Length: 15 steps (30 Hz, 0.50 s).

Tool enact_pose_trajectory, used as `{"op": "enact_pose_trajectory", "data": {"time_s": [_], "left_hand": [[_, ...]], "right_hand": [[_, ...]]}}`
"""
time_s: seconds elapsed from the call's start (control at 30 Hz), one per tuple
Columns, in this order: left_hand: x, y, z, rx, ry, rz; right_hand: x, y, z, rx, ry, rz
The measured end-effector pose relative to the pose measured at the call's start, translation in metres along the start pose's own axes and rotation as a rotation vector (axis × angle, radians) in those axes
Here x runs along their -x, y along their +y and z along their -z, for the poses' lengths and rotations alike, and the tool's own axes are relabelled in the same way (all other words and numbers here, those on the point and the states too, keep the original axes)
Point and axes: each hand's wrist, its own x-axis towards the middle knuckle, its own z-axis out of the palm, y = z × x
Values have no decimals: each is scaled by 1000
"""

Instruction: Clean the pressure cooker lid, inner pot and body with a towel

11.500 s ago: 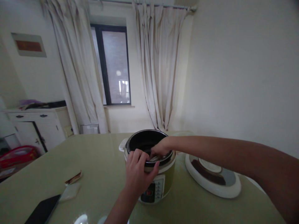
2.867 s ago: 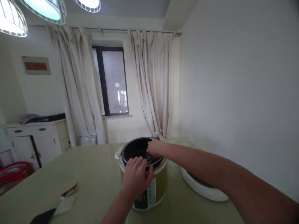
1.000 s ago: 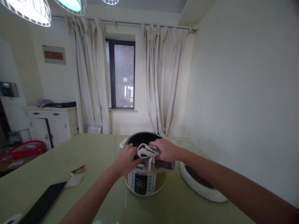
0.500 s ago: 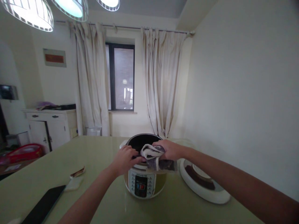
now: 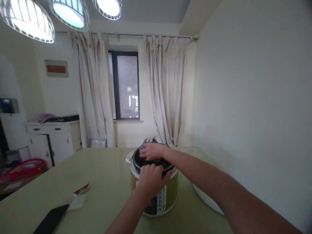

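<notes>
An electric cooker [image 5: 172, 190] with a white-and-gold body and a front control panel stands on the table, its lid off. Inside it sits a dark inner pot [image 5: 136, 161]. My left hand [image 5: 152, 178] is closed over the near rim of the pot, fingers curled inward and thumb out to the right, covering part of the panel. Reaching across the opening, my right hand [image 5: 153, 151] presses a grey-and-white cloth [image 5: 150, 140] at the far rim. Most of the cloth is hidden behind that hand.
The cooker's round white lid [image 5: 207, 198] lies to the right, mostly under my right forearm. On the left of the green table [image 5: 104, 182] are a dark phone-like slab [image 5: 51, 219] and a small torn packet [image 5: 81, 189]. Lamps [image 5: 70, 14] hang overhead.
My right hand has carried the cloth from the near right rim to the far rim. My left hand has shifted right along the near rim. The view has tilted up slightly.
</notes>
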Motion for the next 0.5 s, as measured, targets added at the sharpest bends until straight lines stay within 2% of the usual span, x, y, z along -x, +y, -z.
{"op": "enact_pose_trajectory", "data": {"time_s": [0.07,0.17,0.3,0.4,0.5], "left_hand": [[0,-2,-1,-19,-14,31],[1,-6,0,-37,-38,60],[1,-5,0,-54,-42,97],[2,-5,-4,-39,28,86],[6,-7,-11,8,196,9]], "right_hand": [[-2,7,-18,-63,-67,-91],[13,7,-41,-130,-107,-279],[25,-3,-55,-357,-276,-518],[17,-8,-55,-666,-377,-570],[8,-13,-54,-994,-312,-585]]}}
